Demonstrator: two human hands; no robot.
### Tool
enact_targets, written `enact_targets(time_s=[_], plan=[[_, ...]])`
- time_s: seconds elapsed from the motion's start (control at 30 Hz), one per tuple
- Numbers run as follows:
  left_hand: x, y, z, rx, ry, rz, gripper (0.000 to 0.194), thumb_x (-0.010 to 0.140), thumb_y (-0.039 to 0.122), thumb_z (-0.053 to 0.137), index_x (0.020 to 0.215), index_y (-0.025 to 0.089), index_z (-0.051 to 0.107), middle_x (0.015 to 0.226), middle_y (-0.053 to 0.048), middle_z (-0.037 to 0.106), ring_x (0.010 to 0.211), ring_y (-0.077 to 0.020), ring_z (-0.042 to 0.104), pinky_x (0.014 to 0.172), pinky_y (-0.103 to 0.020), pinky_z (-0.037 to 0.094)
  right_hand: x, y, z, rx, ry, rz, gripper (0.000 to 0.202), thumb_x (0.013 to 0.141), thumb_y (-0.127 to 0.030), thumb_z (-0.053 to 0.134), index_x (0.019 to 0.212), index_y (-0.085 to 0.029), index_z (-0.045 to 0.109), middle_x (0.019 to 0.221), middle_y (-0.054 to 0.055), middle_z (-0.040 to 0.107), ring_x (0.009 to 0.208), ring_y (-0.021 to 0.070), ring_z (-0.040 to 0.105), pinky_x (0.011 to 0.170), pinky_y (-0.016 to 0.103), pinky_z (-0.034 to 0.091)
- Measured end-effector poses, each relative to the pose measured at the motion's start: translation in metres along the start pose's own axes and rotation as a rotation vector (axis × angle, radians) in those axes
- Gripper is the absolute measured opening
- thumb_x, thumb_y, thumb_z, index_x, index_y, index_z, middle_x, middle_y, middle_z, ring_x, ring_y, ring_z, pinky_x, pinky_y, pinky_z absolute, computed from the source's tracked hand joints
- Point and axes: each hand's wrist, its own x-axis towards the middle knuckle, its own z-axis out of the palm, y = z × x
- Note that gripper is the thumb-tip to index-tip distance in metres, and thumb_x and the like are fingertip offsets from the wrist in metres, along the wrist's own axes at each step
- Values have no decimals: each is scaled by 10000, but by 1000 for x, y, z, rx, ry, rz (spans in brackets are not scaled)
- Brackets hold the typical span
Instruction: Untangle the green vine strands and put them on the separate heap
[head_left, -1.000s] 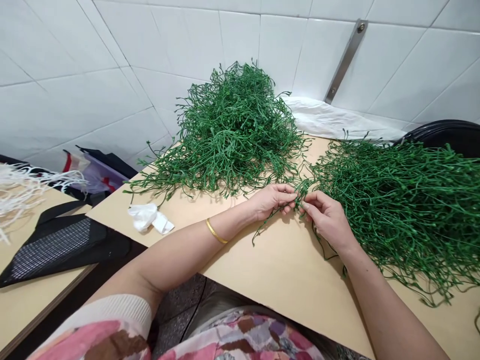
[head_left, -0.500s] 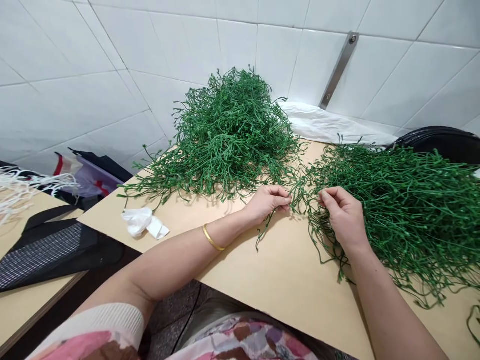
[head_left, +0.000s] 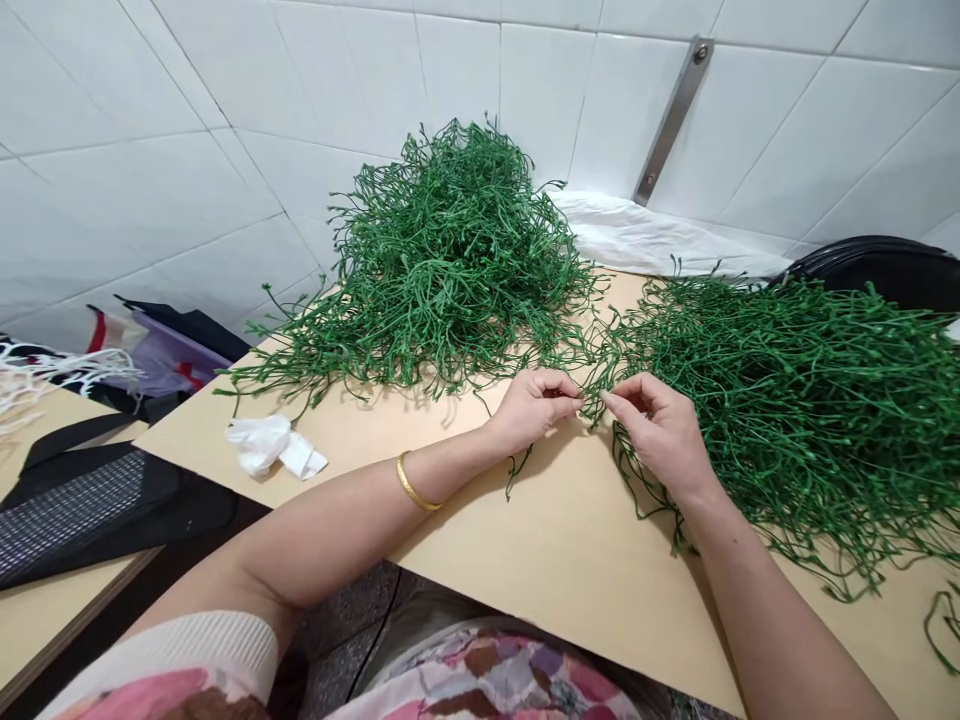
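Observation:
Thin green cords with small knobbed ends lie in two tangled heaps, a taller left heap (head_left: 450, 260) and a spread right heap (head_left: 825, 390). Between them, my left hand (head_left: 534, 405) is closed in a pinch on a green cord, whose loose end (head_left: 519, 472) hangs below the palm. My right hand (head_left: 660, 425) pinches at the same small tangle of cords, its fingertips close to the left ones. Exactly which strand the right fingers grip is too small to make out.
A crumpled white tissue (head_left: 262, 445) lies on the wooden table (head_left: 480, 540). White cloth (head_left: 652, 235) and a round black object (head_left: 874, 270) are at the back by the tiled wall. Black mesh fabric (head_left: 82, 510) and white cords (head_left: 67, 370) rest on the left-hand table.
My right hand has moved left, bringing its fingertips close to my left hand. The left hand keeps its pinch. The view has shifted slightly.

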Motion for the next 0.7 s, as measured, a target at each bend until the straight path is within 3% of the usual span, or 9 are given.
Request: enact_targets(time_s=[0.13,0.23,0.37,0.5,0.7], plan=[[2,1,-3,-1,19,25,32,599,130,625,576,127,602,525,27,533,527,-67,463,529,-199,351,1,6,-1,-195,1,-76,93,776,-231,499,765,-185,579,638,-7,545,586,120,475,569,246,355],[2,1,-4,-49,24,5,22,601,136,622,598,127,603,538,26,537,523,-69,471,535,-206,364,1,6,-1,-219,47,-116,124,797,-229,466,741,-187,568,679,12,565,635,139,505,606,259,369],[1,1,-2,-80,21,-5,56,584,151,643,592,124,596,536,23,543,519,-73,483,544,-213,379,-1,-1,0,-77,107,-69,182,816,-321,470,707,-191,534,653,6,538,613,134,485,580,250,365],[-1,0,1,-92,10,32,65,571,154,658,588,124,603,561,21,544,542,-72,482,564,-214,387,-3,-6,6,31,61,6,245,765,-403,553,652,-188,518,589,-18,491,557,112,422,537,240,336],[-4,-5,5,-23,-47,44,77,575,171,667,577,121,608,590,8,545,564,-79,484,555,-214,386,-2,0,9,327,-14,126,202,721,-351,598,657,-179,514,589,-33,461,547,93,397,514,227,332]])
